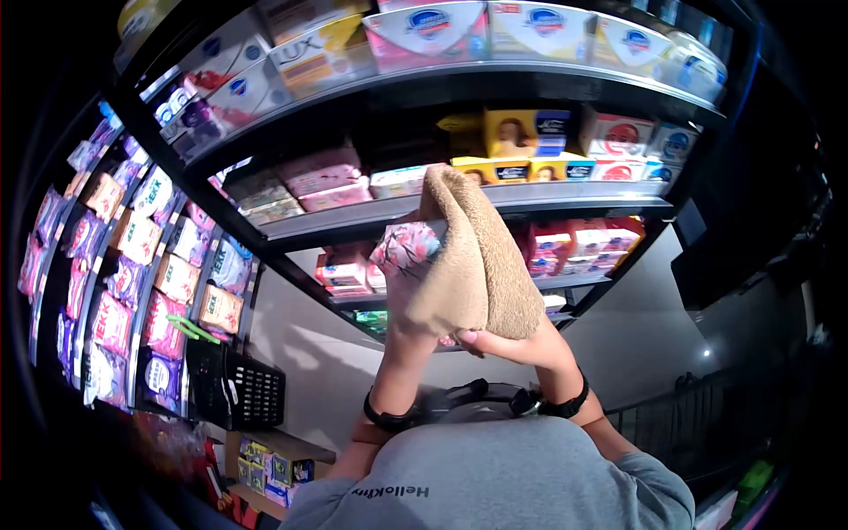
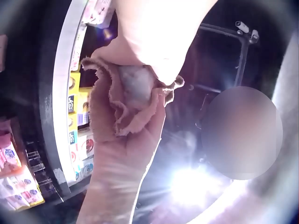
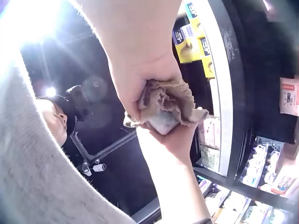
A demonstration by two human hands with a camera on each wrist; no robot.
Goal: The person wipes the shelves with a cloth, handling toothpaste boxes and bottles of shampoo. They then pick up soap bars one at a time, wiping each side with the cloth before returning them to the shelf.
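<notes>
In the head view a tan fleecy cloth (image 1: 495, 256) drapes over a floral-printed packet (image 1: 411, 247), both held out in front of the chest. My left hand (image 1: 408, 305) grips the packet from the left, its fingers mostly hidden behind packet and cloth. From the right, my right hand (image 1: 517, 347) holds the cloth against the packet, thumb along the lower edge. Seen from below in the left wrist view, the packet's pale underside (image 2: 136, 86) shows between the cloth's folds, with both hands around it. The right wrist view shows the cloth (image 3: 175, 98) bunched in the right hand.
Ahead stands a shelf unit (image 1: 556, 196) lined with boxed soaps. On the left is another rack (image 1: 177, 265) of bagged goods. A black basket (image 1: 234, 384) with green handles and a carton (image 1: 322, 453) of small boxes stand low on the left.
</notes>
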